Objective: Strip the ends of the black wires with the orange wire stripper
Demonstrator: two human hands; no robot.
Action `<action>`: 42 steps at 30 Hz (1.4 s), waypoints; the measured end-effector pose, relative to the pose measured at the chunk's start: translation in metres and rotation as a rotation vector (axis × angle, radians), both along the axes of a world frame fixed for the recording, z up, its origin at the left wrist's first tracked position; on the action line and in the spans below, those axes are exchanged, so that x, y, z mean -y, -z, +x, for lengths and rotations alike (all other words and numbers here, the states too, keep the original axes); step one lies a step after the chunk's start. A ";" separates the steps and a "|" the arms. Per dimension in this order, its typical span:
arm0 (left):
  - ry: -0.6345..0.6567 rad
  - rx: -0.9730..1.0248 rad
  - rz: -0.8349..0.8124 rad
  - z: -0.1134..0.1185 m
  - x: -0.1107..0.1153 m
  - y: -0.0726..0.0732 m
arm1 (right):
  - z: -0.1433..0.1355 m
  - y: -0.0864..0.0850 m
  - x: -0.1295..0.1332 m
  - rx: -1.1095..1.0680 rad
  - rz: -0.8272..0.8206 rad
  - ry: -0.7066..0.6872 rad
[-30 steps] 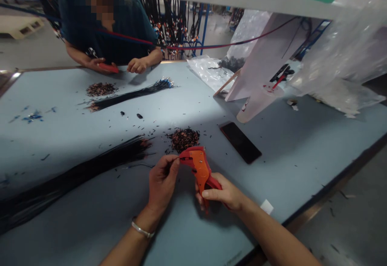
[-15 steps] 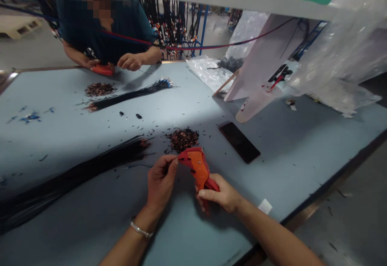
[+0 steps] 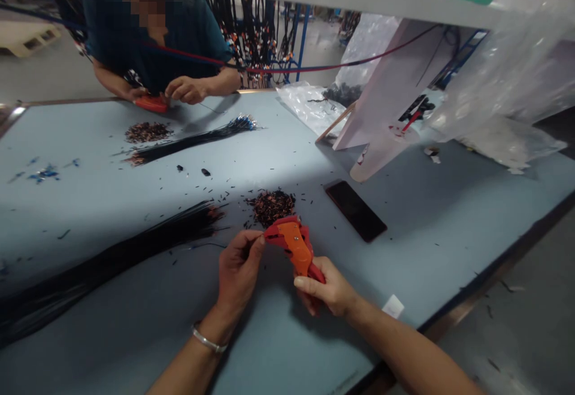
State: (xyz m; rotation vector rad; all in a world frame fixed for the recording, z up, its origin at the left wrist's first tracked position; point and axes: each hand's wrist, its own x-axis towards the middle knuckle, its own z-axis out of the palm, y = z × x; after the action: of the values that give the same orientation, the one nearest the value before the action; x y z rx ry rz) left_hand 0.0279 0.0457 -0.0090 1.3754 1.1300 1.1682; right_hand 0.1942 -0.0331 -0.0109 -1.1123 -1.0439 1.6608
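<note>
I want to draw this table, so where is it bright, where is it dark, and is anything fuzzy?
Head view: a bright patch crosses the blue table beyond the scrap pile; shadow lies under both hands; the big black wire bundle smears at the left edge; straight edges bend near the corners.

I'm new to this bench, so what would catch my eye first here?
The orange wire stripper in the right hand, its nose meeting the left hand. Just beyond lies a pile of stripped bits, and left of it a long black wire bundle on the blue table.

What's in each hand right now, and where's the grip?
Right hand grips the orange wire stripper by its handles. Left hand pinches something thin at the stripper's head, too small to identify.
</note>
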 end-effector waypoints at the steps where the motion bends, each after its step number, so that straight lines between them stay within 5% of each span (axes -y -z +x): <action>1: 0.003 -0.001 0.002 0.000 0.000 0.000 | 0.000 0.001 0.000 0.001 0.006 0.003; 13: -0.021 -0.121 0.041 0.003 -0.001 -0.006 | 0.006 -0.002 -0.002 -0.230 -0.162 -0.022; 18: -0.122 -0.116 0.022 0.000 -0.005 -0.005 | 0.019 -0.005 -0.004 -0.310 -0.160 0.091; 22: -0.069 -0.123 0.025 0.001 -0.004 -0.004 | 0.022 -0.009 -0.006 -0.276 -0.146 0.051; 32: -0.043 -0.034 -0.031 0.003 0.000 -0.002 | 0.022 -0.013 -0.007 0.063 0.072 -0.081; 38: -0.083 0.121 -0.105 0.007 -0.001 -0.002 | 0.023 -0.031 -0.003 0.605 0.355 -0.005; 42: -0.073 0.286 -0.237 0.008 -0.002 -0.003 | 0.016 -0.028 -0.002 0.920 0.629 0.111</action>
State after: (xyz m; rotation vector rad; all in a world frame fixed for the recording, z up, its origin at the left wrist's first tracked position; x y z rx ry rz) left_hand 0.0364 0.0482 -0.0061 0.9602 1.0789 1.1968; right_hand 0.2098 -0.0313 0.0166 -1.4568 -1.8563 0.5752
